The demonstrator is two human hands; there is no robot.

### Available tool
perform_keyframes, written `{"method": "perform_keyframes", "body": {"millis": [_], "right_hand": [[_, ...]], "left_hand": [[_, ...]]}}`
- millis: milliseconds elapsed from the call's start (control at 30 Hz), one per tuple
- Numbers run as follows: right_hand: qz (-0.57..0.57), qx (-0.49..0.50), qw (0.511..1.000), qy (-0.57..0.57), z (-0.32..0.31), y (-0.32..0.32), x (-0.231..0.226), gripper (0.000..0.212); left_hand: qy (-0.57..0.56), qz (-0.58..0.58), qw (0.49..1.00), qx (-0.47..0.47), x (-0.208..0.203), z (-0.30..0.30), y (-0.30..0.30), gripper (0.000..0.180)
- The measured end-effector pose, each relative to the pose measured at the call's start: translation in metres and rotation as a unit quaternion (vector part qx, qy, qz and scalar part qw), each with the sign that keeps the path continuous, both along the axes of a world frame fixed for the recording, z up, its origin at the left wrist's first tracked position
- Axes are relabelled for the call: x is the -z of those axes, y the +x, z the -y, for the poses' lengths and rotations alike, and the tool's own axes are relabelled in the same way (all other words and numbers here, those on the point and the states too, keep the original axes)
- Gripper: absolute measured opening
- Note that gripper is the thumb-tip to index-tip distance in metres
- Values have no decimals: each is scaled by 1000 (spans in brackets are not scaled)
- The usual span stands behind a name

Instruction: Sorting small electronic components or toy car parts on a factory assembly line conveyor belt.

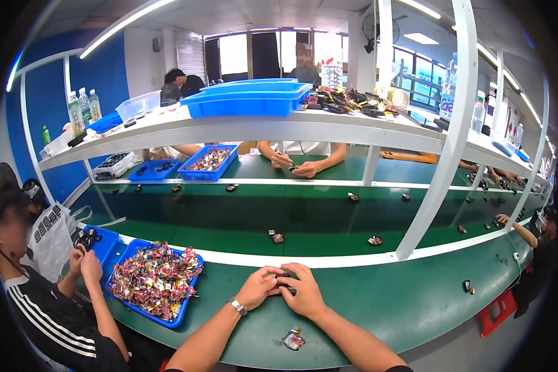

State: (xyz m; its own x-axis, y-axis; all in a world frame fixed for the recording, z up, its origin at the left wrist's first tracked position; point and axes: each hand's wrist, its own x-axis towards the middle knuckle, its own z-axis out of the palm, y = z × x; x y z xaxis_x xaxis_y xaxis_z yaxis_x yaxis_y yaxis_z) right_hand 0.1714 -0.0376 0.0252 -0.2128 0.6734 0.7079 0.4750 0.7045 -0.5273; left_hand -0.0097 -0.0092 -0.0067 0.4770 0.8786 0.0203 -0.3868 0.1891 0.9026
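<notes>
Both my hands meet over the green worktop, in front of the white rail. Closed fingers of my left hand hold one side of a small black piece. My right hand grips its other side, with fingers curled over the top. Most of the piece is covered, so its exact kind does not show. A small electronic part with red and silvery bits lies on the worktop between my forearms. Left of my hands stands a blue tray heaped with similar small red, yellow and silvery parts.
Beyond the white rail runs a dark green conveyor belt with scattered small parts. A white post slants up at right to a shelf holding blue trays. Co-workers sit left, opposite and far right. A red stool stands right.
</notes>
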Motion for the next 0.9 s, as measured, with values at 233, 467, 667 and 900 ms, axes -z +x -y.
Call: {"method": "perform_keyframes", "body": {"millis": [233,467,667,900], "right_hand": [[-30,18,999,-9,0,4,3,20],[-47,15,998,-30,-4,2,13,20],[-54,-3,998,-40,-5,-1,12,20],[-32,16,999,-31,-1,0,7,21]], "left_hand": [[0,20,1000,18,-6,3,4,24],[-21,23,999,20,-3,1,2,25],[0,-7,1000,-16,-3,4,5,25],[-1,26,1000,-3,-4,3,1,24]]}}
